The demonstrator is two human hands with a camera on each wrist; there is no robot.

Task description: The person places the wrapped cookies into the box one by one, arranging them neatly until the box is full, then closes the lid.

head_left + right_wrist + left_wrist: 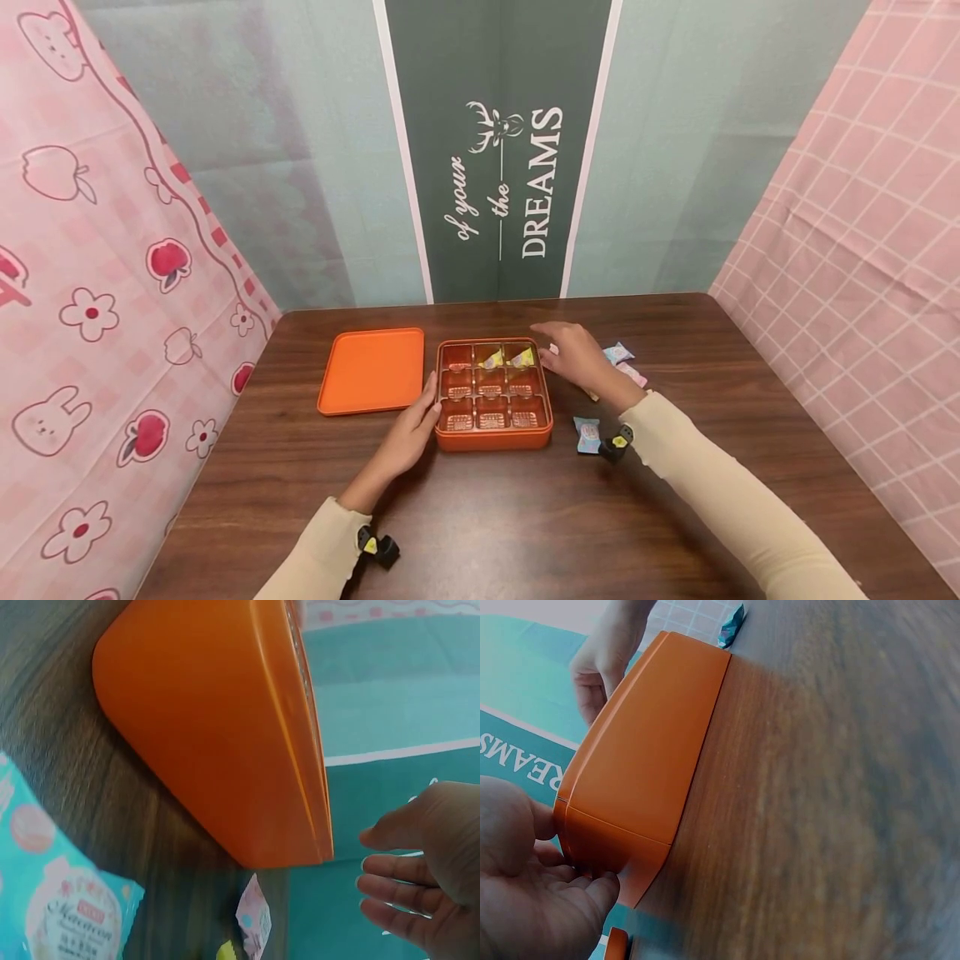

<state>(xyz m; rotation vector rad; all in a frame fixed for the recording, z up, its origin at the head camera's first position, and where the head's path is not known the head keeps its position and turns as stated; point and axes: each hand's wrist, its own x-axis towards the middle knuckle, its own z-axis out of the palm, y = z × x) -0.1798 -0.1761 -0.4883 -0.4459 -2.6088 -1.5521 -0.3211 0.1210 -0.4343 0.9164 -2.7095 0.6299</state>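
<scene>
An orange box (492, 440) holds a clear divided insert. Two yellow wrapped candies (522, 358) lie in its back row, in the middle and right compartments. My left hand (408, 435) rests along the box's left wall; in the left wrist view its thumb touches the rim and the other fingers lie against the side. My right hand (581, 358) hovers just beyond the box's right side, fingers loosely bent, with nothing visible in them in the right wrist view. Beneath it a pink wrapped candy (255, 919) lies beside the box. A blue macaron candy packet (588, 435) lies near the right wrist.
Left of the box lies a flat orange lid (372, 370). More wrapped candies, one blue (618, 353) and one pink (633, 374), lie past the right hand, partly hidden by it. The brown wooden table (487, 517) meets a green hanging cloth (498, 275) at its back edge.
</scene>
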